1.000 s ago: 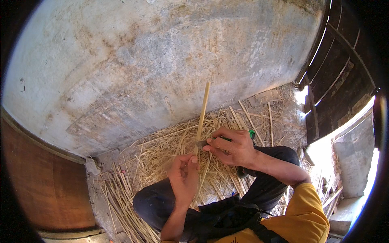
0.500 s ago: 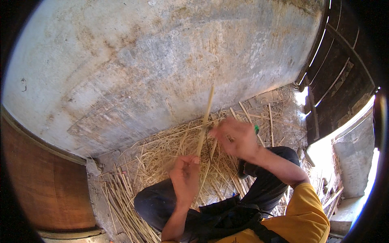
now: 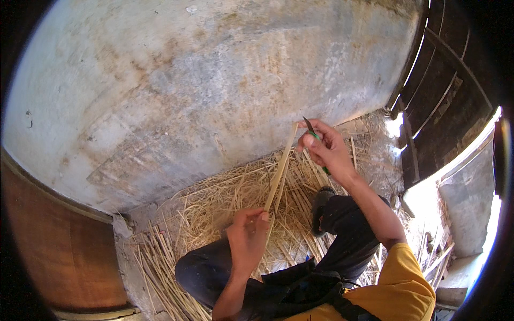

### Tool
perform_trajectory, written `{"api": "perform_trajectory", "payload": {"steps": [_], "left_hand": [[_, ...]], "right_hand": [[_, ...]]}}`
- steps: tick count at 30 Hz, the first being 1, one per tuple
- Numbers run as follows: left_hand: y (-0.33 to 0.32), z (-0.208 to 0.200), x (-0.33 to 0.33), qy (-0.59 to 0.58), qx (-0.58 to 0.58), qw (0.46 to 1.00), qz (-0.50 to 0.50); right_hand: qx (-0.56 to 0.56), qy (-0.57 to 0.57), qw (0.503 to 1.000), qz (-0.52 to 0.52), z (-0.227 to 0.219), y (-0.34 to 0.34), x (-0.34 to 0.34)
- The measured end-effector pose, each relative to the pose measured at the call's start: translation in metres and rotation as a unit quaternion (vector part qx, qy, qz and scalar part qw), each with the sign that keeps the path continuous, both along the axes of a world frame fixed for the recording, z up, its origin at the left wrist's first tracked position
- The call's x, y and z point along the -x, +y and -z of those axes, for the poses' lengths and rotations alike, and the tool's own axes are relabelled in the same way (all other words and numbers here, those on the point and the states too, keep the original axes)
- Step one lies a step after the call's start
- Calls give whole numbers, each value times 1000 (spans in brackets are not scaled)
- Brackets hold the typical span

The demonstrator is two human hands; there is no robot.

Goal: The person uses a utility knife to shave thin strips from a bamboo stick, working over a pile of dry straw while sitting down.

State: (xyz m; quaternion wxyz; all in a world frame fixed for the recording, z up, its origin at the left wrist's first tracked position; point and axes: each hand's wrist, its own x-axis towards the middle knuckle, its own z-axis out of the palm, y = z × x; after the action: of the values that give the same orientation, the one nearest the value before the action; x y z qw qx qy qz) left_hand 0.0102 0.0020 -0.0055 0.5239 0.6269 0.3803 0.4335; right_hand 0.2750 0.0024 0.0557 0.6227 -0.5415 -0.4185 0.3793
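Observation:
Between my hands runs a pale, flat strip that looks like split bamboo (image 3: 279, 176), slanting up to the right. My left hand (image 3: 248, 235) pinches its lower part between thumb and fingers, above my left knee. My right hand (image 3: 325, 147) is closed round a small knife (image 3: 313, 130) with a green handle and a dark pointed blade aimed up and left. A right fingertip meets the strip's upper end; whether it presses or only touches, I cannot tell. The blade is beside that end, a little to its right.
A heap of pale shavings (image 3: 214, 211) covers the floor before me. Long thin strips (image 3: 166, 267) lie bundled at the left. Beyond stands a stained wall (image 3: 214, 101); a brown wooden panel (image 3: 59, 235) is at far left, dark boards (image 3: 444, 91) at right. My right shoe (image 3: 321, 208) rests by the shavings.
My right hand has moved up and right to the strip's top end, and the knife now shows plainly. The strip leans further right. My left hand has stayed nearly in place.

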Motion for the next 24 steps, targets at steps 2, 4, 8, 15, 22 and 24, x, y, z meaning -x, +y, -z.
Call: {"api": "perform_trajectory", "payload": {"steps": [2, 4, 8, 15, 22, 24], "left_hand": [[1, 1, 0, 50, -16, 998, 17], [2, 0, -1, 78, -25, 996, 27], [3, 0, -3, 84, -67, 994, 16], [3, 0, 0, 51, -25, 998, -23], [4, -3, 3, 37, -18, 999, -25], [4, -1, 3, 40, -30, 998, -26]], "right_hand": [[17, -24, 999, -14, 4, 2, 8], [17, 3, 1000, -16, 12, 5, 9], [8, -5, 999, -34, 21, 8, 15], [-108, -63, 992, -16, 23, 6, 25], [-208, -405, 890, 1, 32, -2, 39], [-243, -428, 870, -2, 36, -1, 44]]}}
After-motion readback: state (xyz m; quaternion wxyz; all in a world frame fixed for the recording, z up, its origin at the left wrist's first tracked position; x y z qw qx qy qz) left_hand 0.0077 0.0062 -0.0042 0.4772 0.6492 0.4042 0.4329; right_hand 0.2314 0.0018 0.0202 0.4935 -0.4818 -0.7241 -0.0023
